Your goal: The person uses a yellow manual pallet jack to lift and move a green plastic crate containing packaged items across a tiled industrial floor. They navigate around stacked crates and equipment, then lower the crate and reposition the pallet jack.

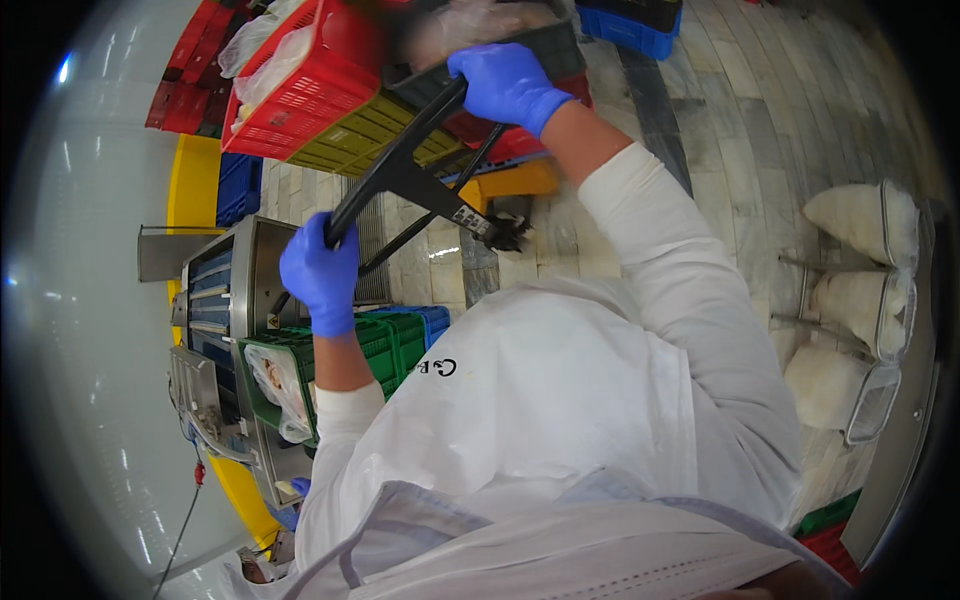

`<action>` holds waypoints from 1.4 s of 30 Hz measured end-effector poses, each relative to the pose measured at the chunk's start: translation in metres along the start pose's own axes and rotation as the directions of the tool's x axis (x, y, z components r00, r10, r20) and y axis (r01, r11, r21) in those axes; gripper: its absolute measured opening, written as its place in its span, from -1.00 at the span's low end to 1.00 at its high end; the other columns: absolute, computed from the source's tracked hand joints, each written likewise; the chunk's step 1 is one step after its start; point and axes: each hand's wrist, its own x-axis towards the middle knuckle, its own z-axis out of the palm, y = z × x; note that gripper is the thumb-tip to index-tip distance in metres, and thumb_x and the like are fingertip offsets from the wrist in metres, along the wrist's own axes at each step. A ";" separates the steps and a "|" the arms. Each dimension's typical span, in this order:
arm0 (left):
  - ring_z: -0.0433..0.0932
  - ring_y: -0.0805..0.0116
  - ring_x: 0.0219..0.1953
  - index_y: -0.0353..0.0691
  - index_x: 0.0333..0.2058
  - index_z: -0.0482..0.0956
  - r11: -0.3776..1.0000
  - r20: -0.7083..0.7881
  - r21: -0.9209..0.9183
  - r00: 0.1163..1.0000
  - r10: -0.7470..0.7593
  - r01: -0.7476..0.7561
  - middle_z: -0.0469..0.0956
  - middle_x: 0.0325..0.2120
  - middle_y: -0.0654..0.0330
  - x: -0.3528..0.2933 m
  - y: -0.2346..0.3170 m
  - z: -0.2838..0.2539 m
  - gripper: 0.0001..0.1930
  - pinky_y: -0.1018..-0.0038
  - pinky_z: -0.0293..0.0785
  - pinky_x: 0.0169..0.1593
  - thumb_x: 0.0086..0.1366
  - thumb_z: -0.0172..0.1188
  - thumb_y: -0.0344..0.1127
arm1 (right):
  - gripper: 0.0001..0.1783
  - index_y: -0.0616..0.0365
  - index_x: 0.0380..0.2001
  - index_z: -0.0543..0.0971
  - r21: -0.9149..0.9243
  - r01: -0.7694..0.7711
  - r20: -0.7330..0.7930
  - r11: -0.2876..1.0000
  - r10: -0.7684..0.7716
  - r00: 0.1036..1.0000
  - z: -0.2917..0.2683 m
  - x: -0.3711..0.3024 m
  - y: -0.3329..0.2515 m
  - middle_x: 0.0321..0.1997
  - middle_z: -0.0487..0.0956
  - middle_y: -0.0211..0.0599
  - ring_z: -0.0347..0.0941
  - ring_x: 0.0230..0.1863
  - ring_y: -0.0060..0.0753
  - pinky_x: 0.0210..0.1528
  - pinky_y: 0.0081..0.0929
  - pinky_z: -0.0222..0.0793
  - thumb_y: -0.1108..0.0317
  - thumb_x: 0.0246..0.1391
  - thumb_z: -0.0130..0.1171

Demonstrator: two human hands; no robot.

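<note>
The left grip (320, 275) and right grip (508, 88) are both clamped on the black handle (396, 160); a red crate (335, 80) rests on a yellow crate's (345, 138) edges.

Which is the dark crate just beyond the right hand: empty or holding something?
Holding something: a pale pinkish mass shows inside the dark crate, past the right hand. Cannot tell how full.

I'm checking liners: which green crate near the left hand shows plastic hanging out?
The leftmost green crate in the picture: pale plastic spills over its rim; the green crates to its right show none.
</note>
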 end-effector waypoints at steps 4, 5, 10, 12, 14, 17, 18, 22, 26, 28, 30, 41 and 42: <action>0.68 0.04 -0.43 -0.03 -0.34 0.73 0.998 -0.006 -0.003 0.998 -0.056 0.056 0.67 -0.48 0.16 0.058 -0.044 0.052 -0.75 0.16 0.56 -0.34 0.07 0.55 -0.10 | -0.86 -0.09 -0.25 0.72 -0.003 -0.045 -0.007 0.999 0.045 0.999 0.023 0.062 0.008 -0.18 0.75 -0.11 0.69 -0.12 0.14 -0.05 0.04 0.59 0.26 0.13 0.26; 0.68 0.03 -0.43 -0.02 -0.33 0.73 0.998 -0.005 -0.027 0.998 -0.065 0.065 0.67 -0.48 0.15 0.070 -0.060 0.069 -0.75 0.15 0.56 -0.34 0.06 0.55 -0.10 | -0.85 -0.08 -0.24 0.73 0.002 -0.054 -0.014 0.999 0.054 0.998 0.037 0.074 0.014 -0.17 0.75 -0.10 0.69 -0.10 0.13 -0.03 0.04 0.58 0.24 0.14 0.27; 0.67 -0.02 -0.45 -0.06 -0.42 0.65 0.998 0.045 -0.011 0.997 -0.061 0.062 0.65 -0.51 0.11 0.100 -0.151 0.151 -0.77 0.10 0.58 -0.35 0.08 0.50 -0.13 | -0.80 -0.12 -0.23 0.74 -0.115 -0.146 0.054 0.983 0.152 0.987 0.080 0.123 -0.022 -0.22 0.76 -0.13 0.71 -0.12 0.10 -0.07 0.00 0.59 0.20 0.04 0.34; 0.65 -0.03 -0.48 -0.05 -0.47 0.61 0.997 0.017 -0.072 0.999 -0.035 0.036 0.61 -0.55 0.10 0.091 -0.164 0.155 -0.75 0.06 0.55 -0.36 0.08 0.51 -0.11 | -0.85 -0.08 -0.30 0.73 -0.097 0.002 -0.102 0.995 -0.012 0.995 0.086 0.108 -0.031 -0.29 0.74 -0.12 0.70 -0.18 0.10 -0.12 -0.01 0.58 0.24 0.02 0.32; 0.63 -0.01 -0.48 -0.02 -0.47 0.61 0.989 0.038 -0.146 0.999 0.013 -0.007 0.60 -0.56 0.12 0.073 -0.164 0.155 -0.75 0.05 0.52 -0.37 0.08 0.51 -0.11 | -0.89 -0.04 -0.37 0.70 -0.190 -0.043 -0.113 0.981 0.022 0.993 0.080 0.083 -0.040 -0.35 0.72 -0.12 0.68 -0.24 0.11 -0.18 -0.02 0.57 0.30 -0.03 0.32; 0.58 0.07 -0.51 0.03 -0.47 0.59 0.952 -0.004 -0.274 0.990 0.140 -0.135 0.54 -0.58 0.20 0.084 -0.139 0.147 -0.76 0.10 0.45 -0.39 0.12 0.50 -0.11 | -0.88 -0.01 -0.45 0.63 -0.265 -0.048 -0.190 0.963 -0.003 0.982 0.046 0.040 -0.039 -0.43 0.65 -0.13 0.62 -0.32 0.11 -0.24 -0.01 0.50 0.42 -0.15 0.33; 0.56 0.10 -0.51 0.04 -0.46 0.59 0.942 -0.023 -0.290 0.985 0.172 -0.171 0.51 -0.58 0.22 0.087 -0.136 0.150 -0.78 0.12 0.42 -0.39 0.12 0.49 -0.12 | -0.85 -0.01 -0.47 0.61 -0.267 -0.066 -0.212 0.961 0.009 0.977 0.041 0.020 -0.044 -0.45 0.63 -0.14 0.59 -0.36 0.11 -0.27 -0.01 0.47 0.46 -0.19 0.34; 0.47 0.16 -0.56 0.03 -0.53 0.50 0.853 -0.158 -0.390 0.938 0.309 -0.347 0.40 -0.64 0.25 0.105 -0.109 0.168 -0.72 0.18 0.35 -0.41 0.15 0.49 -0.15 | -0.79 0.01 -0.44 0.61 -0.329 -0.203 -0.295 0.922 0.104 0.950 0.011 -0.040 -0.076 -0.48 0.58 -0.16 0.53 -0.38 0.08 -0.30 -0.07 0.39 0.51 -0.24 0.34; 0.44 0.19 -0.59 0.02 -0.59 0.44 0.709 -0.321 -0.494 0.864 0.388 -0.503 0.36 -0.67 0.25 0.135 -0.069 0.196 -0.66 0.22 0.33 -0.42 0.15 0.48 -0.12 | -0.60 0.04 -0.20 0.74 -0.338 -0.244 -0.283 0.909 0.149 0.947 -0.018 -0.099 -0.111 -0.41 0.57 -0.18 0.53 -0.33 0.03 -0.18 -0.08 0.41 0.57 -0.21 0.31; 0.43 0.19 -0.59 0.02 -0.60 0.45 0.595 -0.396 -0.548 0.809 0.434 -0.588 0.35 -0.68 0.26 0.153 -0.052 0.206 -0.66 0.24 0.33 -0.42 0.13 0.48 -0.12 | -0.52 0.08 -0.09 0.74 -0.303 -0.307 -0.276 0.902 0.225 0.934 -0.029 -0.117 -0.140 -0.35 0.60 -0.16 0.55 -0.28 0.00 -0.13 -0.11 0.44 0.61 -0.18 0.30; 0.42 0.20 -0.60 0.02 -0.61 0.45 0.506 -0.454 -0.575 0.765 0.456 -0.643 0.34 -0.68 0.26 0.166 -0.031 0.215 -0.67 0.26 0.32 -0.42 0.10 0.48 -0.12 | -0.46 0.12 0.00 0.73 -0.243 -0.361 -0.260 0.900 0.298 0.918 -0.039 -0.134 -0.157 -0.29 0.62 -0.14 0.56 -0.23 -0.02 -0.08 -0.14 0.45 0.65 -0.15 0.29; 0.43 0.19 -0.59 0.01 -0.59 0.45 0.465 -0.530 -0.549 0.720 0.449 -0.694 0.37 -0.65 0.25 0.178 -0.008 0.232 -0.69 0.23 0.34 -0.41 0.09 0.45 -0.11 | -0.43 0.16 0.05 0.73 -0.173 -0.436 -0.262 0.883 0.385 0.885 -0.044 -0.138 -0.170 -0.22 0.66 -0.15 0.59 -0.16 -0.07 -0.04 -0.20 0.47 0.72 -0.12 0.32; 0.44 0.19 -0.59 0.01 -0.59 0.46 0.475 -0.529 -0.541 0.720 0.449 -0.694 0.37 -0.65 0.25 0.178 -0.007 0.232 -0.70 0.23 0.35 -0.40 0.10 0.44 -0.11 | -0.43 0.15 0.05 0.73 -0.194 -0.431 -0.263 0.881 0.376 0.888 -0.045 -0.137 -0.170 -0.22 0.66 -0.14 0.59 -0.16 -0.07 -0.04 -0.20 0.47 0.72 -0.12 0.32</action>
